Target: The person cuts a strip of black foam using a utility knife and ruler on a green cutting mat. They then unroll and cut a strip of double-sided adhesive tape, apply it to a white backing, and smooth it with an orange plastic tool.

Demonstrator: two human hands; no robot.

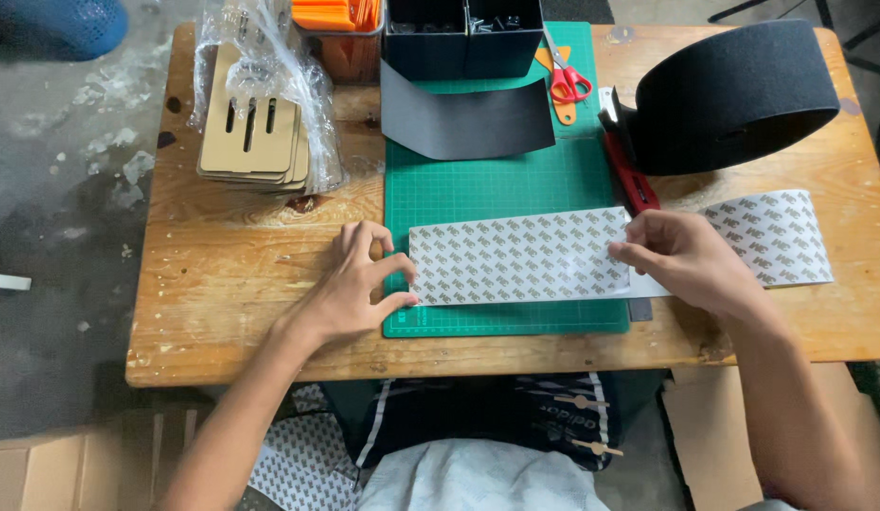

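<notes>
A patterned backing strip [520,255] is pinched at both ends by the left hand [356,284] and right hand [686,255], flat on the green cutting mat [487,185] near the worktop's front edge.

White grey-patterned strip [520,255] on green gridded mat [497,189]
</notes>
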